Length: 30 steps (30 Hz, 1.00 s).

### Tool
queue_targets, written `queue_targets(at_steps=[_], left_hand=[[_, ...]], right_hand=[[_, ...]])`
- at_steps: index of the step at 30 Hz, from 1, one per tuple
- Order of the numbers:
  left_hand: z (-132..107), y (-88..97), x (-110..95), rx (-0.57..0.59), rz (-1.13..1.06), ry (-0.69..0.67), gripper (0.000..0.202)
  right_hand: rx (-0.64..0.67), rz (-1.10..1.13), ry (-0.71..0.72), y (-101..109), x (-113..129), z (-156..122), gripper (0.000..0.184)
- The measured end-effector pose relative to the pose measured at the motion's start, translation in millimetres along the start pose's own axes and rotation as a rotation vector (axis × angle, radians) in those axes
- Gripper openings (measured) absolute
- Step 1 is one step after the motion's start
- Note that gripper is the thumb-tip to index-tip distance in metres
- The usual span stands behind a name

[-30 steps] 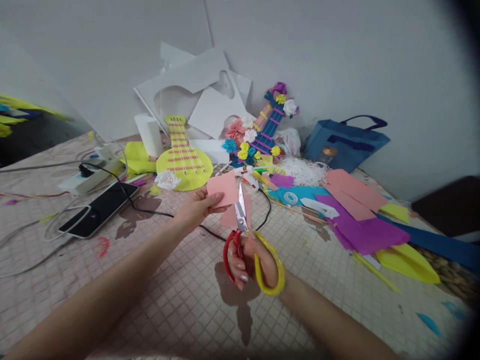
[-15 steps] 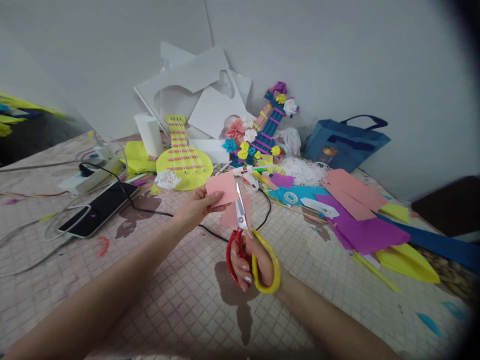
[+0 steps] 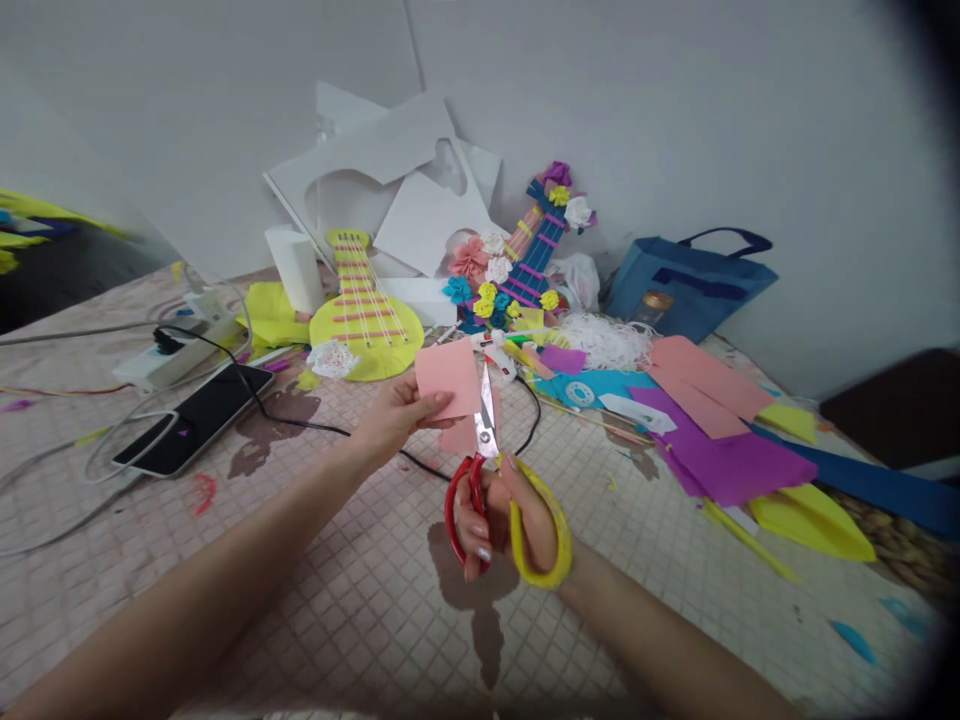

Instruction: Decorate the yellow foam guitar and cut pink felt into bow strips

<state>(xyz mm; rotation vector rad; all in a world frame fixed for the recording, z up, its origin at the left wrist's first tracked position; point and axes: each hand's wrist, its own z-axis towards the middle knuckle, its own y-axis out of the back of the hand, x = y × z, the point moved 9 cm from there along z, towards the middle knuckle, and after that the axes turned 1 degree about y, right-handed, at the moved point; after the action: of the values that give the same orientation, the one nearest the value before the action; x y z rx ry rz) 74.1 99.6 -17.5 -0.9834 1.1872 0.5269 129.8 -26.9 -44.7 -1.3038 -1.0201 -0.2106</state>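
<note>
My left hand (image 3: 397, 415) pinches a small pink paper piece (image 3: 448, 375) by its lower left, thumb on top. In my right hand (image 3: 499, 515) is a pair of scissors (image 3: 487, 437) with one red and one yellow handle, fingers through the loops. The blades point away from me, parted a little, along the right edge of the held paper; whether they touch it I cannot tell. Another pink paper piece (image 3: 460, 438) lies on the table below, partly hidden. Behind it rests a hot glue gun (image 3: 496, 355).
A yellow paper guitar (image 3: 367, 330) and a flower-decorated blue one (image 3: 532, 265) lean at the back. Coloured paper sheets (image 3: 720, 450) and a blue bag (image 3: 690, 285) are at right. A phone (image 3: 195, 420), a power strip (image 3: 176, 355) and cables lie left.
The scissor handles have spread wider and the blades have parted slightly. The held pink paper has shifted a little to the right and turned more upright.
</note>
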Motion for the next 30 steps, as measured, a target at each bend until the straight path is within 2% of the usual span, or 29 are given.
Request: queue_targets(at_steps=[18,23,30], left_hand=[[0.9,4.4,0.3,-0.037,0.007,0.009,0.03],[-2.1,-4.4,2.3,0.02,0.043,0.044,0.037],[-4.3,-11.1,7.5,0.064,0.043,0.075,0.035]], right_hand=[[-0.017,0.059,0.0,1.8,-2.3,0.6,0.054],[0.033,0.05,-0.026,-2.4,-0.1,-1.0,0.06],[0.018,0.039,-0.002,-1.0,4.9,-0.7,0.061]])
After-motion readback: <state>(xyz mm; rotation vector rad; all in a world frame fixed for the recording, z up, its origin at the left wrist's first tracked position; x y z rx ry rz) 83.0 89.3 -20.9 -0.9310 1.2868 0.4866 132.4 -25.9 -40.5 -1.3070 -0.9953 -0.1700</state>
